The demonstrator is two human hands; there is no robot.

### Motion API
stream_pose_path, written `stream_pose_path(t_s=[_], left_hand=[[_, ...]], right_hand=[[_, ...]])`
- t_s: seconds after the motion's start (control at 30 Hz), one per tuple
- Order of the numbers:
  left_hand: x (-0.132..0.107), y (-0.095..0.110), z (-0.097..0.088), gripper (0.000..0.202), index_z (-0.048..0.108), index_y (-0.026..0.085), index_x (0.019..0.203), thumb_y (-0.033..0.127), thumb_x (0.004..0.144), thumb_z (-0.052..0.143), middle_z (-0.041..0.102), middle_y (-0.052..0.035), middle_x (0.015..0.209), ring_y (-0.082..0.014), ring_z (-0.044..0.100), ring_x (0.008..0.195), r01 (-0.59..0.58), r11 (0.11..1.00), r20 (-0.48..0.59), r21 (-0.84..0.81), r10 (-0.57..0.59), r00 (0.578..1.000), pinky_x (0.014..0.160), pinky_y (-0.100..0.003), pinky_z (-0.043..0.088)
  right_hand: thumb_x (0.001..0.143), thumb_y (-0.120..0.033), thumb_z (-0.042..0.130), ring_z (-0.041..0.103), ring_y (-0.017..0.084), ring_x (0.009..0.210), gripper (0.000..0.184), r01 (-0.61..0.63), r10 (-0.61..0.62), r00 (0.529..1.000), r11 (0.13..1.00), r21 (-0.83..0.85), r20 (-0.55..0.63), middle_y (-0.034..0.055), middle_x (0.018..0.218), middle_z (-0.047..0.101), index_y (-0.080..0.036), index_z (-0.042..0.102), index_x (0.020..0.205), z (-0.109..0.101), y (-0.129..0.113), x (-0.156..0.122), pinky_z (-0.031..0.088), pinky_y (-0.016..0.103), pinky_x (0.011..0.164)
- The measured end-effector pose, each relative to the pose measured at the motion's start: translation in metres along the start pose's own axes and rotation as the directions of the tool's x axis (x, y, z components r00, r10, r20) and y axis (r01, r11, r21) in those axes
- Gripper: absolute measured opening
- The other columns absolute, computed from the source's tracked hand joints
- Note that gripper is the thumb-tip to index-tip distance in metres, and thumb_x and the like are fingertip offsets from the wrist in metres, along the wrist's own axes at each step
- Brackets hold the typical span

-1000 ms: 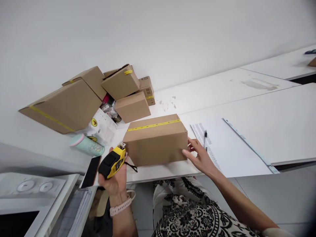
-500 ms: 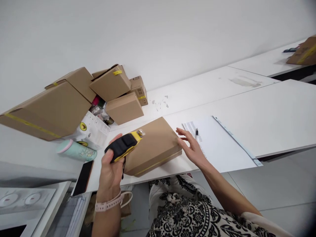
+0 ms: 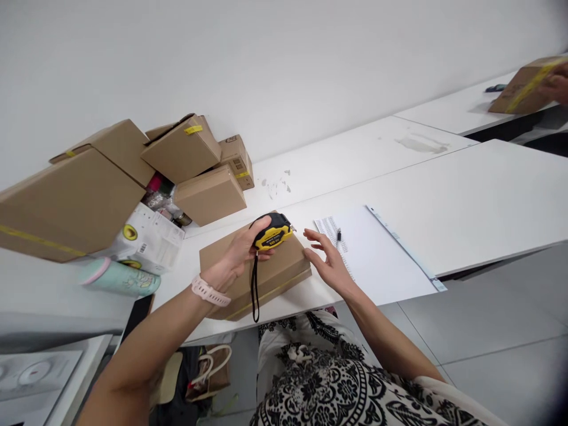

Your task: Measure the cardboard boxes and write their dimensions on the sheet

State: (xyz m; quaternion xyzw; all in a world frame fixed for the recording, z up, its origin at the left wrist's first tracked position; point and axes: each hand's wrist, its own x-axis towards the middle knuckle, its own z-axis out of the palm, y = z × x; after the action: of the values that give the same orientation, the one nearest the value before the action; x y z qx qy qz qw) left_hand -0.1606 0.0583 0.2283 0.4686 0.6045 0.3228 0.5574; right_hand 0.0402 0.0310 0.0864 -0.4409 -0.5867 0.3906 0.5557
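My left hand [image 3: 242, 249] grips a yellow and black tape measure [image 3: 272, 234] above a brown cardboard box [image 3: 248, 290]. A black wrist strap [image 3: 255, 290] dangles from the tape measure, and its metal end tip shows at the right. The closed box lies on the white table near the front edge, with yellow tape along its near side. At the box's right edge is my right hand [image 3: 327, 263], fingers apart and holding nothing; its thumb is at the box corner. Right of that hand lies a spiral notebook [image 3: 381, 254] with a black pen [image 3: 339, 235] on it.
Several cardboard boxes [image 3: 208, 195] are stacked at the back left. In front of them stand a white carton with avocado pictures [image 3: 151, 236] and a mint tumbler [image 3: 128, 278] on its side. At far right, another person's hand [image 3: 557, 83] touches a taped box [image 3: 523, 89].
My left hand has swung right and turned over, bringing the tape measure across the box toward its right side. My right hand stays by the box edge. Another person's hand has appeared at far right.
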Motion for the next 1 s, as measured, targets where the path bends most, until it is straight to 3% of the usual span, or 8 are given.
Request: stream_pose_path(t_s=[0.2,0.33,0.53,0.67,0.8,1.0], left_hand=[[0.007,0.015,0.006,0.069,0.076,0.015,0.108,0.074,0.072,0.074,0.08,-0.0132,0.091,-0.0204,0.071,0.063,0.106,0.988,-0.032,0.115,-0.103,0.994,0.059,-0.031,0.06],[0.007,0.02,0.006,0.069,0.077,0.015,0.099,0.078,0.069,0.074,0.078,-0.0137,0.085,-0.0205,0.068,0.06,0.164,0.974,-0.077,0.157,-0.154,0.985,0.056,-0.032,0.059],[0.007,0.019,0.007,0.068,0.073,0.015,0.089,0.081,0.072,0.069,0.074,-0.0121,0.074,-0.0203,0.068,0.056,0.193,0.97,-0.063,0.145,-0.185,0.981,0.053,-0.029,0.057],[0.011,0.017,0.012,0.061,0.071,0.017,0.089,0.076,0.073,0.073,0.066,-0.0049,0.066,-0.0119,0.052,0.042,0.158,0.983,-0.026,0.093,-0.156,0.987,0.042,-0.026,0.047],[0.013,0.016,0.012,0.059,0.07,0.017,0.09,0.075,0.078,0.069,0.065,-0.0045,0.067,-0.01,0.047,0.04,0.157,0.982,-0.009,0.107,-0.157,0.988,0.038,-0.024,0.042],[0.009,0.01,-0.002,0.062,0.075,0.019,0.1,0.076,0.076,0.07,0.07,-0.0063,0.076,-0.0116,0.053,0.048,0.122,0.984,-0.007,0.128,-0.122,0.993,0.042,-0.023,0.048]], right_hand=[[0.098,-0.052,0.057,0.055,0.029,0.136,0.049,0.033,-0.033,0.999,0.999,0.001,0.036,0.0109,0.146,0.06,-0.032,0.058,0.143,-0.001,0.001,0.016,0.047,0.052,0.113],[0.099,-0.05,0.053,0.051,0.028,0.142,0.045,-0.047,0.039,0.992,0.997,0.06,0.122,0.0093,0.151,0.059,-0.031,0.064,0.138,-0.004,0.002,0.044,0.043,0.051,0.116],[0.091,-0.057,0.063,0.057,0.028,0.137,0.047,-0.182,0.074,0.924,0.948,0.261,0.375,0.0055,0.143,0.068,-0.028,0.072,0.127,0.008,0.012,0.096,0.04,0.049,0.118],[0.088,-0.054,0.067,0.06,0.029,0.131,0.05,-0.23,0.073,0.89,0.925,0.304,0.451,0.006,0.14,0.07,-0.024,0.073,0.127,0.016,0.019,0.107,0.044,0.049,0.113],[0.091,-0.059,0.064,0.057,0.029,0.136,0.053,-0.139,-0.002,0.871,0.958,0.251,0.491,0.0035,0.148,0.065,-0.027,0.072,0.132,0.014,0.021,0.108,0.04,0.049,0.119],[0.088,-0.081,0.052,0.055,0.03,0.139,0.068,0.078,-0.141,0.83,0.987,0.139,0.539,0.0046,0.15,0.063,-0.029,0.077,0.126,0.01,0.016,0.11,0.04,0.05,0.121]])
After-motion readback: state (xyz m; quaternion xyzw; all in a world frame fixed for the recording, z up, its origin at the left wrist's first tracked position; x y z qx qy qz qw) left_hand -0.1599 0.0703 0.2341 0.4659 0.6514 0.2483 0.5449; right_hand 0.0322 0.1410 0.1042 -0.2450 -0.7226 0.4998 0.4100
